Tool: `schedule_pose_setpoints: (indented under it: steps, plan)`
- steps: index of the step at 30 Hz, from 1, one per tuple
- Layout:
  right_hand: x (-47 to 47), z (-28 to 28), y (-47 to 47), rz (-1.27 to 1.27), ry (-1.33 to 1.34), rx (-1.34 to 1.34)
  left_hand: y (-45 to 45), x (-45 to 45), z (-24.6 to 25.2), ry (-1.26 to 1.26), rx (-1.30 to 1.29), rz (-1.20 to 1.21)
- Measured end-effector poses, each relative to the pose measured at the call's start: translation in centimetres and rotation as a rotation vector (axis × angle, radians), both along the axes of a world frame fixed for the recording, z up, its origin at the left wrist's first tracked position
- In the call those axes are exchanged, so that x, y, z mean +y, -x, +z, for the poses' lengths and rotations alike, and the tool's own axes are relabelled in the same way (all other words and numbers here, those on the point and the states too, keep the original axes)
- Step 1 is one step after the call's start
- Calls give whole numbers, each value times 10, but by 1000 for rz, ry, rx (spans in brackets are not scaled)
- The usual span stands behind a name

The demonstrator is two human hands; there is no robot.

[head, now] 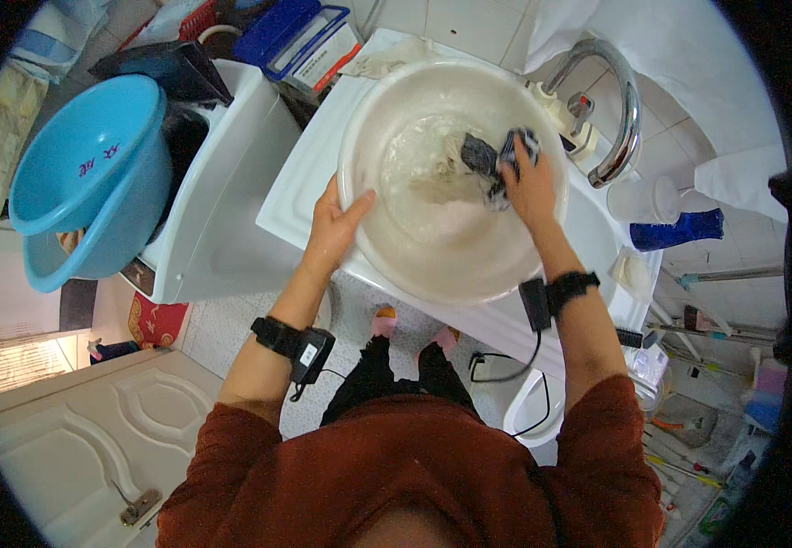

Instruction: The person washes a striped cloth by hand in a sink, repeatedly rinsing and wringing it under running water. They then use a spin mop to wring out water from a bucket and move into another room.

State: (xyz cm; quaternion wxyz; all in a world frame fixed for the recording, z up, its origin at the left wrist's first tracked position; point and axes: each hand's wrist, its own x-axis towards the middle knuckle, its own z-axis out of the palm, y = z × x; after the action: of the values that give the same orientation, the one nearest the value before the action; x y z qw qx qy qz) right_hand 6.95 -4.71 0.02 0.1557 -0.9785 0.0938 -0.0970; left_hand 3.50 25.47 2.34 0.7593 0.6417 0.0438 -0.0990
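Observation:
A large off-white basin (450, 274) with cloudy, sudsy water stands on the white sink counter. My left hand (338, 222) grips its left rim, the thumb over the edge. Inside the basin at the right, my right hand (527, 179) has its fingers on a dark patterned cloth (520, 140), bunched against the basin wall. Beside it a dark grey piece of fabric (478, 155) lies partly in the water, next to a pale beige cloth (452, 152) that is mostly under the surface.
A chrome faucet (625, 116) arches at the basin's right. Two blue plastic basins (87, 154) rest on a white appliance (231, 171) at the left. A clear plastic cup (652, 200) and a blue cloth (676, 231) lie right of the sink. A cable hangs from my right wrist's device.

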Motion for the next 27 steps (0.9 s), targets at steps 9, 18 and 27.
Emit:
schedule_pose_setpoints:
  steps: [9,18,27]
  plan:
    - [96,-25,60,436,-432,373,0,-15,-14,131,198,141]
    - [126,-22,23,347,-952,646,-1,-15,-18,140,83,143]
    - [-22,38,58,395,700,293,-5,-20,-24,52,38,202]
